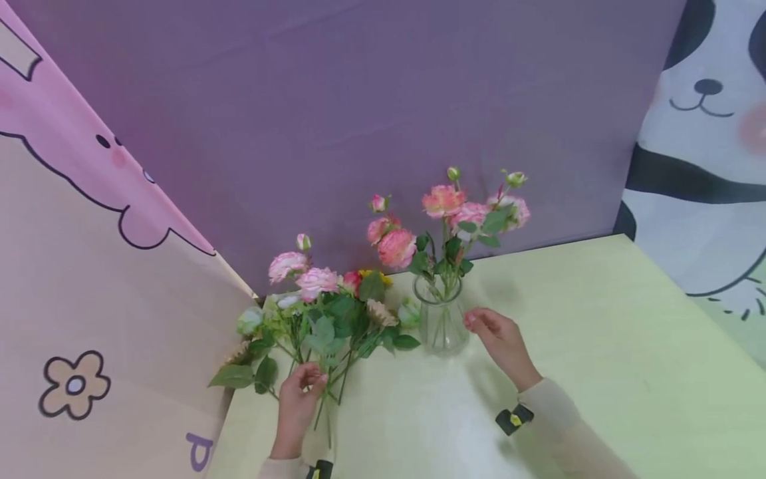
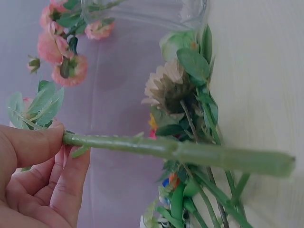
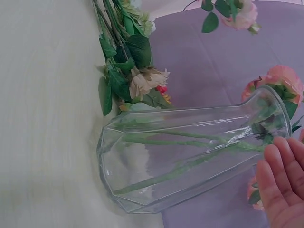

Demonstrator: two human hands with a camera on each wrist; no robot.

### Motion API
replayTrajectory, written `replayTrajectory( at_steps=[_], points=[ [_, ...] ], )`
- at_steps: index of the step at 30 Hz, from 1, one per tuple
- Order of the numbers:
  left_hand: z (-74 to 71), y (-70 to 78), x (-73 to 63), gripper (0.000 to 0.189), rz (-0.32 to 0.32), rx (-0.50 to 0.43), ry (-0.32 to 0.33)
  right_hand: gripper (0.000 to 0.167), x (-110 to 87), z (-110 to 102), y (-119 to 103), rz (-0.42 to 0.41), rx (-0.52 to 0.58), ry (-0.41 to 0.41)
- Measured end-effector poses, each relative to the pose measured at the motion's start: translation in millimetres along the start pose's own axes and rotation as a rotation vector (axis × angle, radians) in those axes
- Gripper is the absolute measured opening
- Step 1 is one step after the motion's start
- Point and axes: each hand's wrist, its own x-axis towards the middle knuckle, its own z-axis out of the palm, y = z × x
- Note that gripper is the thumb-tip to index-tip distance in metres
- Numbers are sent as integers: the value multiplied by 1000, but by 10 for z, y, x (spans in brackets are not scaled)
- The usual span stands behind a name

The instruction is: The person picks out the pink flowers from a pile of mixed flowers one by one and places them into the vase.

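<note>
"So, what's obscured?"
"Head of the held flower [image 2: 190,153]: hand and leaves [image 2: 50,102] mostly cover it, left wrist view. Head view, it merges with the heaped flowers [image 1: 356,319]."
"Left hand [image 1: 301,402]?"
"Thumb and fingers pinching the green stem; bare end juts beyond them."
"Right hand [image 1: 501,340]?"
"Fingers together, near-straight, beside the glass vase [image 1: 441,329]. Touching? Cannot tell."

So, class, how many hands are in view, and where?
2: the left hand holds a green stem above the table; the right hand is beside the glass vase.
</note>
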Motion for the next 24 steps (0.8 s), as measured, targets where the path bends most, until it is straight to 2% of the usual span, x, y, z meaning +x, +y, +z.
replayTrajectory(
  at_steps=[4, 8, 12, 16, 24],
  points=[
    [52, 51, -39, 21, 27, 19, 9, 18, -14, 25, 193, 15, -17, -4],
    [101, 82, -70, 19, 55, -28, 0, 19, -51, 60, 270, 20, -43, -24],
    [142, 140, -113, 19, 33, -51, -22, 17, -110, 104, 232, 29, -48, -56],
    [180, 180, -139, 21, 32, -61, -41, 13, -187, 136, 32, 26, -49, -94],
    [288, 294, -191, 21, 47, -101, -84, 13, -189, 221, 276, -14, 2, -143]
  ],
)
